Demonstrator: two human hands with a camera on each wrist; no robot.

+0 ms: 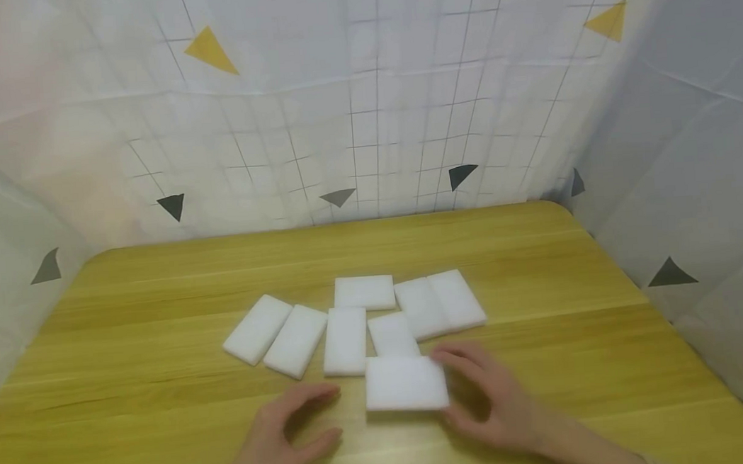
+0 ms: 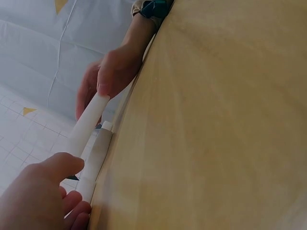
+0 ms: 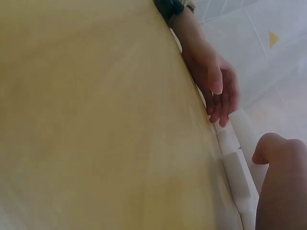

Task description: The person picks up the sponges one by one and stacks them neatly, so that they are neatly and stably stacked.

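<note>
Several white foam blocks (image 1: 362,293) lie in a loose cluster on a wooden table (image 1: 158,287). My right hand (image 1: 447,383) pinches the nearest white block (image 1: 405,382) at its right edge, fingers on the far side and thumb on the near side. In the left wrist view this block (image 2: 88,122) is tilted, its end raised off the table in the right hand (image 2: 112,72). My left hand (image 1: 331,413) rests on the table just left of that block, fingers loosely curved and holding nothing. In the right wrist view the left hand (image 3: 218,88) sits beside the row of blocks (image 3: 237,172).
White sheets with a grid and triangles (image 1: 364,119) wall in the table at the back and on both sides. Bare wood lies behind the blocks, and to their left and right. The table's right edge (image 1: 671,327) runs close to the side sheet.
</note>
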